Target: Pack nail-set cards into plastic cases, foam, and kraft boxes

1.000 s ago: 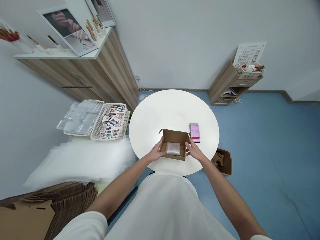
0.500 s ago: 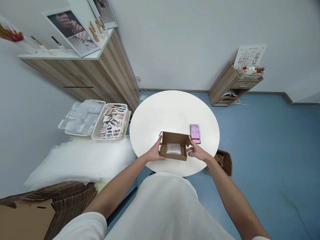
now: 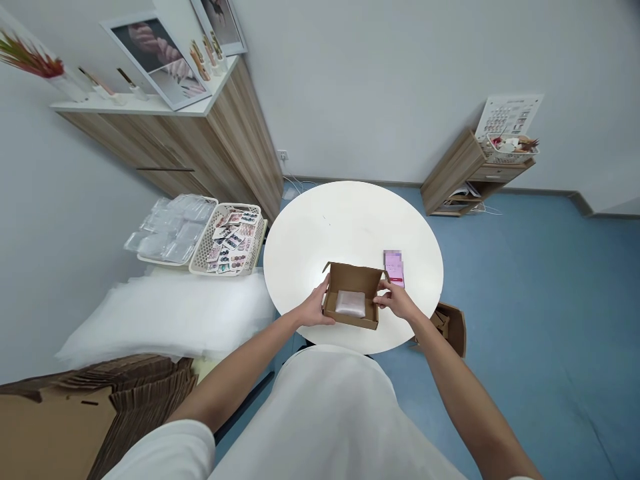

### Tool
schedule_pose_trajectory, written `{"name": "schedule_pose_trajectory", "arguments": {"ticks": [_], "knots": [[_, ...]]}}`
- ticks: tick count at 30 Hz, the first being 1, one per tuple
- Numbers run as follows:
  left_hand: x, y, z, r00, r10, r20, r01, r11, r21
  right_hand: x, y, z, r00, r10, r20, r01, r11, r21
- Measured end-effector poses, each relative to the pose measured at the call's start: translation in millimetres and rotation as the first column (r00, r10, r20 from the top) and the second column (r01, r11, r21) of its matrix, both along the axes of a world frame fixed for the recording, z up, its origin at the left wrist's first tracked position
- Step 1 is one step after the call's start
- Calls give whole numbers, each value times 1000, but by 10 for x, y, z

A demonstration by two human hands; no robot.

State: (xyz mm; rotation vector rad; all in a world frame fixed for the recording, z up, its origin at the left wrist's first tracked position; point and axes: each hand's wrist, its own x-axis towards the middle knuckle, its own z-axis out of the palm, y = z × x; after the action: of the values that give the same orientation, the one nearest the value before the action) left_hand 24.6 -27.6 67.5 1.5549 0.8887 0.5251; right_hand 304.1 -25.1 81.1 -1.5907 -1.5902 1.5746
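Note:
A small brown cardboard box [image 3: 356, 277] with its lid raised at the back is in front of me over the white round table. Inside it lies a packet [image 3: 351, 303] in pale bubble wrap. My left hand [image 3: 316, 307] grips the box's left side, thumb up along the wall and fingers at the front corner. At the right edge, my right hand [image 3: 393, 300] has its fingers closed on the box's side flap by the lid. A phone [image 3: 394, 268] with a pink screen lies just behind my right hand.
The white table [image 3: 350, 213] stands against blue floor. To the left are a basket of nail sets [image 3: 230, 241], a basket of clear packets [image 3: 175, 227], white wrap sheets [image 3: 170, 313] and stacked flat cardboard [image 3: 145, 407]. An open carton [image 3: 453, 330] sits at the lower right.
The box has turned slightly, its right end coming nearer to me. My right hand's fingers have closed in on the right flap. The whole view has shifted a little.

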Motion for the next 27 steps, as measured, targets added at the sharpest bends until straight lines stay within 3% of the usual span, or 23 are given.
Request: {"name": "schedule_pose_trajectory", "arguments": {"ticks": [4, 11, 17, 24, 27], "knots": [[-26, -14, -40, 998, 45, -44, -47, 998, -38, 38, -21, 56, 995, 94, 34, -95, 995, 13], [-62, 38, -35, 991, 132, -33, -134, 990, -51, 113, -126, 172, 972, 211, -104, -219, 974, -65], [-57, 120, 27, 983, 179, -32, -181, 981, -76, 42, -104, 159, 993, 115, -13, -114, 989, 95], [-67, 110, 140, 980, 159, -117, -141, 979, 146, 24, -119, 284, 994, 106, -11, -101, 965, 241], [-58, 78, 153, 978, 168, -124, -138, 965, 224, 25, -178, 349, 989, 125, 76, -141, 946, 290]]}}
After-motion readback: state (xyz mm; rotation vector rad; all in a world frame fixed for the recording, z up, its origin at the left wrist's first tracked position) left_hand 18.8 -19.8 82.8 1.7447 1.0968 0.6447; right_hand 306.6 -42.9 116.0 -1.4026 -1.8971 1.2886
